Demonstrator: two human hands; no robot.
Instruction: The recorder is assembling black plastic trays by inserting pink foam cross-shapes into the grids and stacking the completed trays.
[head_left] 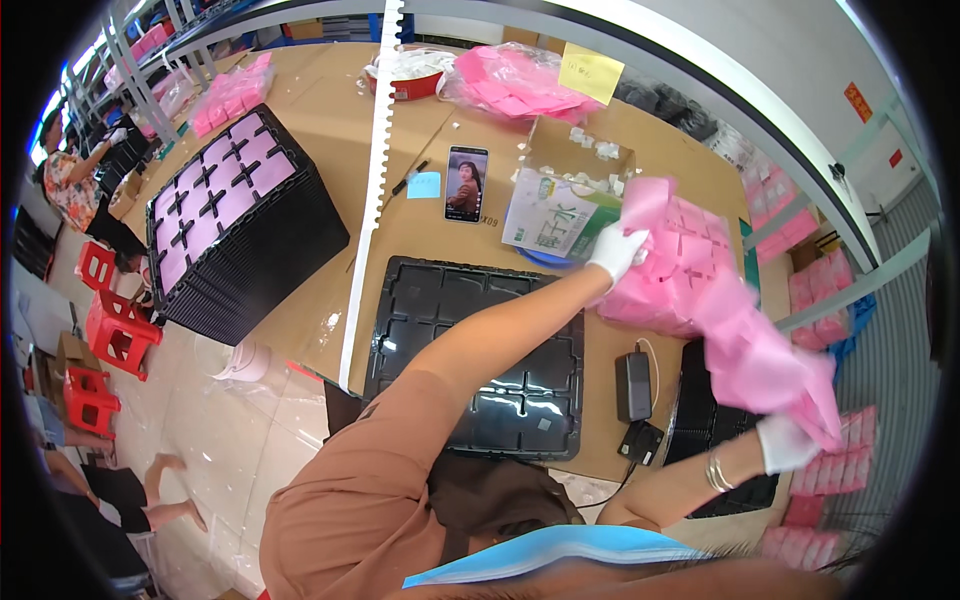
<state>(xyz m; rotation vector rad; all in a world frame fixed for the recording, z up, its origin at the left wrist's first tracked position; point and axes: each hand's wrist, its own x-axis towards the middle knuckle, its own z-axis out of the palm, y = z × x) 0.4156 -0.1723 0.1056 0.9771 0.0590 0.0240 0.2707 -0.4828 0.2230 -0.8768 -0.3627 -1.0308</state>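
Note:
My left hand [618, 252], in a white glove, is closed on the upper part of a bunch of pink plastic packets [745, 350]. Out to the right, my right hand [787, 443], also gloved, grips the lower end of the bunch, which is smeared by motion between the two hands. Behind it lies a larger pile of pink packets [692, 235] on the table. In front of me lies a black plastic tray [500, 400] with moulded compartments, partly hidden under my left arm.
A tall stack of black trays [270, 250] with pink pieces on top stands at left. Beyond my left hand is a cardboard box [565, 150]; a phone [466, 185] lies left of it. A power adapter [633, 385] sits right of the tray. A white slotted post [370, 230] rises nearby.

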